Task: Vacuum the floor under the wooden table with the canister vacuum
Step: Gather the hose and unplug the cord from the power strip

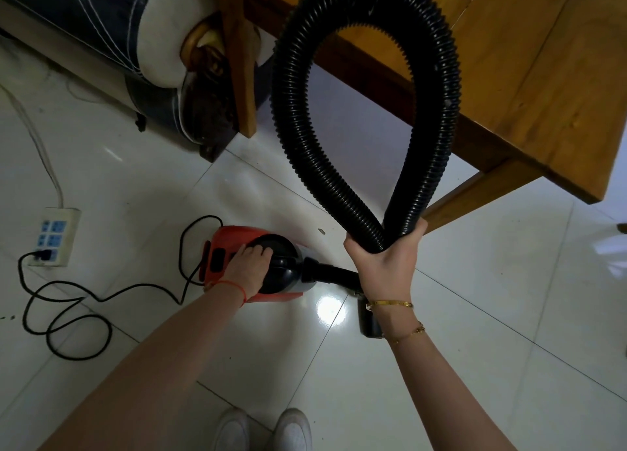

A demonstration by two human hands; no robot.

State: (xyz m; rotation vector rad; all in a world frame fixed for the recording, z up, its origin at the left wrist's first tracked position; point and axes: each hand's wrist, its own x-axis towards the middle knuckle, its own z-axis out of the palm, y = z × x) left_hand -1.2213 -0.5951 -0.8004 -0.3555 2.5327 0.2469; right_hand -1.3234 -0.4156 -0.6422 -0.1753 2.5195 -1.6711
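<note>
Still setting up: right hand [385, 260] clenched round looped black ribbed hose [366, 111], left hand [249, 264] gripping orange-and-black canister vacuum [264, 260]. Next, probably: unfold hose, aim under far-right wooden table [543, 77].

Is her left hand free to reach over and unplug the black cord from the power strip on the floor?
Probably not right now: the left hand rests on the vacuum body. It would have to let go first. The power strip lies further left, with bare floor between.

Orange-black canister vacuum [258, 264] on white tile floor [475, 365] beside wooden table [526, 77]; black ribbed hose [291, 117] looped upward.
</note>
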